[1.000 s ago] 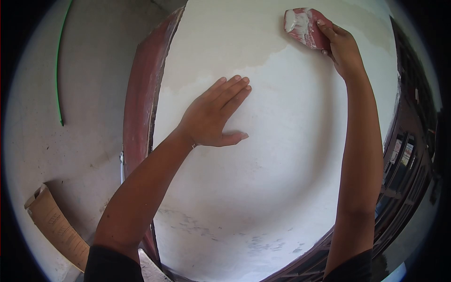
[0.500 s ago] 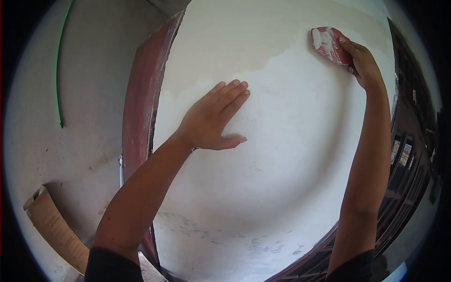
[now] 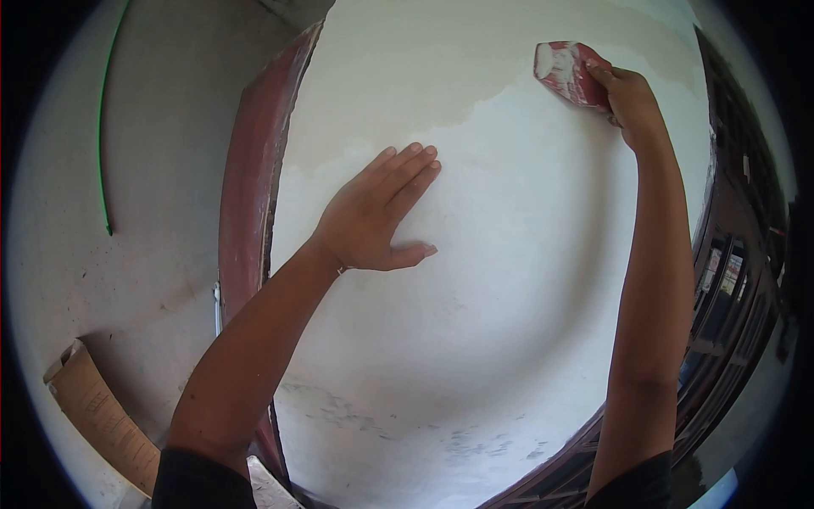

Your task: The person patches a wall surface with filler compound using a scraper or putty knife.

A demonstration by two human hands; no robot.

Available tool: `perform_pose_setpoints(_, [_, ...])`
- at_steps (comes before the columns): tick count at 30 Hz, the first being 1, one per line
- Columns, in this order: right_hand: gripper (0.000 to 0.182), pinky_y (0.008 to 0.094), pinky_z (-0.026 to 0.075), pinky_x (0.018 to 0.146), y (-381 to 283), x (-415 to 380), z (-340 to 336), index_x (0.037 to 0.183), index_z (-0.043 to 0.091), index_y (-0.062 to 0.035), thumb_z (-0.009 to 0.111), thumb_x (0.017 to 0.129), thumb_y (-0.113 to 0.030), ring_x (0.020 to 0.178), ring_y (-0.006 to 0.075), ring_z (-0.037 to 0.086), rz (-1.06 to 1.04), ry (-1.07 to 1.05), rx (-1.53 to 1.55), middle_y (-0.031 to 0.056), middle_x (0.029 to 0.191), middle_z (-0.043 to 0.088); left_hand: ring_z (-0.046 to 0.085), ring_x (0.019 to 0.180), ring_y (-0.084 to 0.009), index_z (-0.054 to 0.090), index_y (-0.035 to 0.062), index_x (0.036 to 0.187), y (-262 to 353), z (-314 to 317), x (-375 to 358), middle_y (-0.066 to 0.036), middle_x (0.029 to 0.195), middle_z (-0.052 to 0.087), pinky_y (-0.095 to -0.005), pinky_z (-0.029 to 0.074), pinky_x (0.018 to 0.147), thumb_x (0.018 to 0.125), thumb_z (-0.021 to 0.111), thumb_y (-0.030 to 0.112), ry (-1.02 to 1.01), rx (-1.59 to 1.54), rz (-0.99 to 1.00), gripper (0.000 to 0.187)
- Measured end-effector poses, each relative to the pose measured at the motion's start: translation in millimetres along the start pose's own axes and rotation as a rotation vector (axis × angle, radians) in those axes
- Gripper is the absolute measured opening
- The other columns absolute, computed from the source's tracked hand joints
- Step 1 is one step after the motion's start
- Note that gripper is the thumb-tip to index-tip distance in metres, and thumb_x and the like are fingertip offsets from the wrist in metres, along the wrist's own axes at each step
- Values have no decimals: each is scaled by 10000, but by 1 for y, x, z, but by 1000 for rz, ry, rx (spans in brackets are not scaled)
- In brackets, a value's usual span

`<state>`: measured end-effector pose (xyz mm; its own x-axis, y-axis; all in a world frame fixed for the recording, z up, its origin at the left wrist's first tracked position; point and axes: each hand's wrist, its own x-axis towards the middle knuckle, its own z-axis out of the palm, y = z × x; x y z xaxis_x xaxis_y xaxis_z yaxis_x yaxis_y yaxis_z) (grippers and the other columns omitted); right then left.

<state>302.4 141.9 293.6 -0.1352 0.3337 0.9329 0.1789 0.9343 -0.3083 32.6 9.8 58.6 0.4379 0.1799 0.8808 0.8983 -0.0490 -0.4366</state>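
Observation:
A red flat scraper (image 3: 570,75) smeared with white paste is held against the upper right of the pale wall panel (image 3: 500,229). My right hand (image 3: 629,100) grips its right side, the thumb lying on the near face. Left of centre, my left hand (image 3: 373,208) lies flat on the same surface, fingers and thumb spread, with nothing in it. Above the hands the surface is beige-grey with an uneven border; below that it is whiter. Dark marks show near its bottom.
A dark red board (image 3: 252,170) edges the panel on the left. Beyond it are a grey wall with a green cord (image 3: 102,127) and a brown cardboard piece (image 3: 102,416) at lower left. Dark metal grillework (image 3: 721,297) runs along the right.
My right hand and the scraper have moved left and slightly up across the surface. My left hand keeps its place on the surface, while the view has shifted slightly.

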Motion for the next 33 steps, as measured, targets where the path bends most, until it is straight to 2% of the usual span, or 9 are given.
perform_pose_setpoints(3, [420,282,382,547,-3,-12,-8,1083,726,4,658,964,-393,602,111,479,-29,-29,240,37,767,639,391,1445,-309,444,8,1467,0,1,0,-135,1533,443,-475,316,1205,715,800,367,10,-10,10,907])
perform_pose_setpoints(11, [426,320,428,589,-5,-11,10,1052,719,26,656,966,-386,561,124,483,-70,-7,-170,44,749,640,401,1421,-323,460,-9,1437,0,-1,1,-146,1510,438,-481,337,1191,726,803,356,-4,-6,16,870])
perform_pose_setpoints(16, [463,286,428,613,1,-15,-10,1151,682,51,673,958,-369,677,103,534,-11,-101,246,29,824,663,399,1425,-317,457,-7,1440,0,-1,0,-142,1514,435,-481,335,1192,734,798,361,1,-5,6,866])
perform_pose_setpoints(20, [470,288,438,629,-12,-18,10,1170,683,43,672,958,-376,669,113,528,-39,-151,263,46,837,667,382,1450,-308,431,4,1473,0,-2,1,-133,1541,432,-473,313,1207,713,807,355,-26,2,0,918])
perform_pose_setpoints(24, [439,290,448,645,-14,-17,-6,1114,713,21,643,975,-389,636,129,493,-6,-27,-164,59,787,650,379,1452,-306,431,7,1474,0,-1,0,-132,1541,432,-471,310,1209,717,806,361,-23,8,-4,916])
perform_pose_setpoints(28, [349,308,514,675,-22,-37,-7,1113,685,23,637,970,-292,747,179,653,-249,197,-115,78,892,719,394,1428,-313,456,-4,1442,0,-1,0,-138,1518,432,-482,332,1195,736,798,373,2,2,6,870])
perform_pose_setpoints(30, [277,339,500,593,-26,-52,10,1176,686,-94,580,1028,-303,629,212,648,-756,457,-477,27,821,733,391,1431,-309,455,-3,1444,0,-1,0,-135,1520,430,-482,330,1197,739,794,376,-1,6,12,869])
perform_pose_setpoints(31, [255,372,573,757,-30,-64,19,1249,657,-148,546,1022,-182,904,265,726,-768,430,-659,49,1061,753,391,1431,-309,455,-3,1444,1,-1,0,-135,1520,430,-482,330,1197,739,794,376,-1,4,14,869])
perform_pose_setpoints(33, [308,342,584,797,-11,-52,30,1202,646,5,618,946,-164,944,246,729,-1269,528,-818,98,1094,738,381,1452,-304,430,2,1473,1,-2,0,-132,1539,434,-471,313,1207,722,801,378,-34,18,-13,919])
